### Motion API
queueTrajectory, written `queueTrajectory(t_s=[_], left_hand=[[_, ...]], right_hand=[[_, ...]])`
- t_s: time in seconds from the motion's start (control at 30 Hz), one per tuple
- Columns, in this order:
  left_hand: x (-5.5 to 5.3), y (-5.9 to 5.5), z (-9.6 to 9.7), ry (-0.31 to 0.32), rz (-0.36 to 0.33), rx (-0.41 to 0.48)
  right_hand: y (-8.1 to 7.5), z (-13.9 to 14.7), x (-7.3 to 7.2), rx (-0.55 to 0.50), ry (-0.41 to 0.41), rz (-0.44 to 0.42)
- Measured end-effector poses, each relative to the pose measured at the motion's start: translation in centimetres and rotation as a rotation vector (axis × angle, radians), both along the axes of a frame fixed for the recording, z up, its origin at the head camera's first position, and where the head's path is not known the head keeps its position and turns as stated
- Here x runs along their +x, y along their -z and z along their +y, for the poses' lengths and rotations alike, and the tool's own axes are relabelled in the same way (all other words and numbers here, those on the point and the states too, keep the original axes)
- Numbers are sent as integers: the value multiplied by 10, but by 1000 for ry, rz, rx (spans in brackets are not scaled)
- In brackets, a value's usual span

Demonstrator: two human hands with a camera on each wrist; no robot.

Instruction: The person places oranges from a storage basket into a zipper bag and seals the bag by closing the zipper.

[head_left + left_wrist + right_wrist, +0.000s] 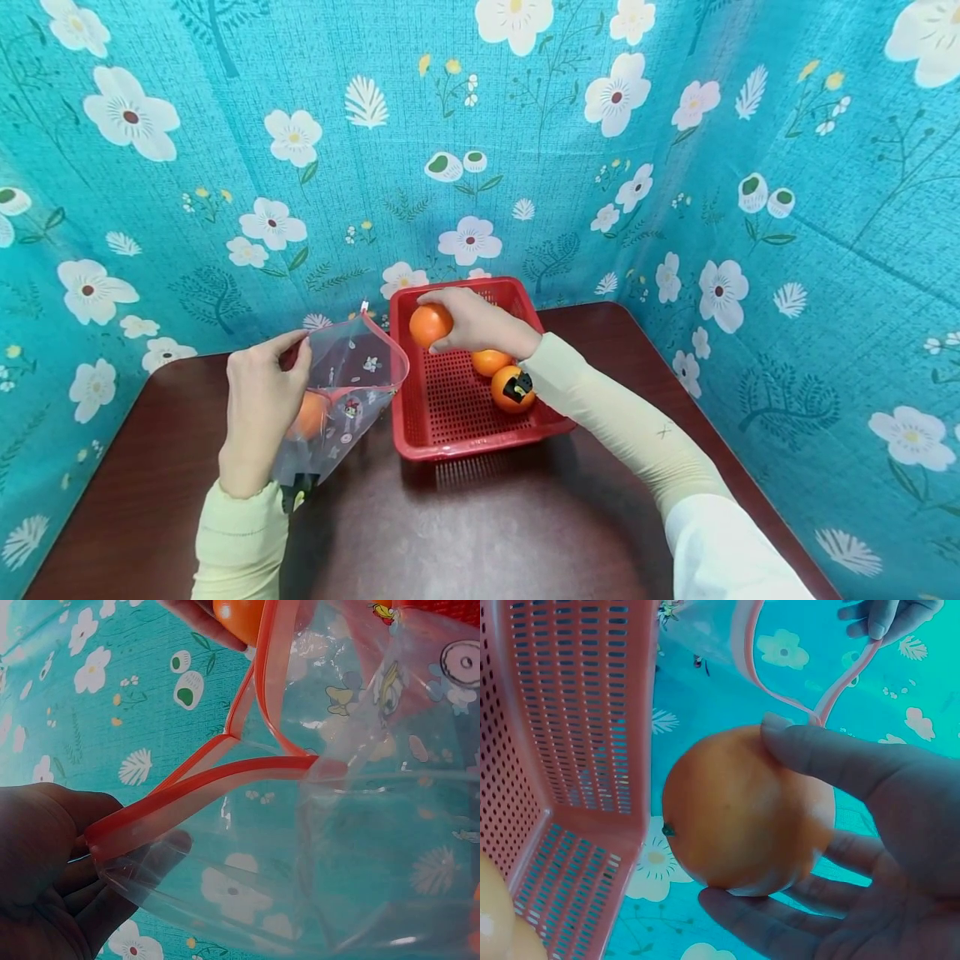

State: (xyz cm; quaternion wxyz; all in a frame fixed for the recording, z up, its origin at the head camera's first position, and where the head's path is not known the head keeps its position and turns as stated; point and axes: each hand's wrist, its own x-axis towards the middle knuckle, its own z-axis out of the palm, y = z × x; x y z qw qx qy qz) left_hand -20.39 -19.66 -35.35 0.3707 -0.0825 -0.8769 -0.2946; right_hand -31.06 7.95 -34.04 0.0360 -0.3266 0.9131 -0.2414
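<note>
My right hand grips an orange above the left part of a red plastic basket; in the right wrist view thumb and fingers wrap the orange from one side. My left hand pinches the red-trimmed edge of a clear zip bag printed with small cartoon figures. The bag's mouth gapes toward the basket, its red rim spread apart in the left wrist view. Inside the bag lies one orange. Two more oranges, a rear one and a front one, sit in the basket, partly covered by my right wrist.
Beneath everything is a dark brown table. A turquoise flowered cloth hangs behind it and along the right side. The basket's slotted wall stands close beside the held orange.
</note>
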Motion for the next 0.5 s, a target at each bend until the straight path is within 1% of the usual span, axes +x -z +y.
queueTrajectory(t_s=[0.3, 0.5], left_hand=[[-1, 0, 1, -3, 1, 6], [-1, 0, 0, 0, 1, 4]], right_hand=[[-1, -6, 1, -44, -14, 27], [-4, -11, 3, -115, -52, 51]])
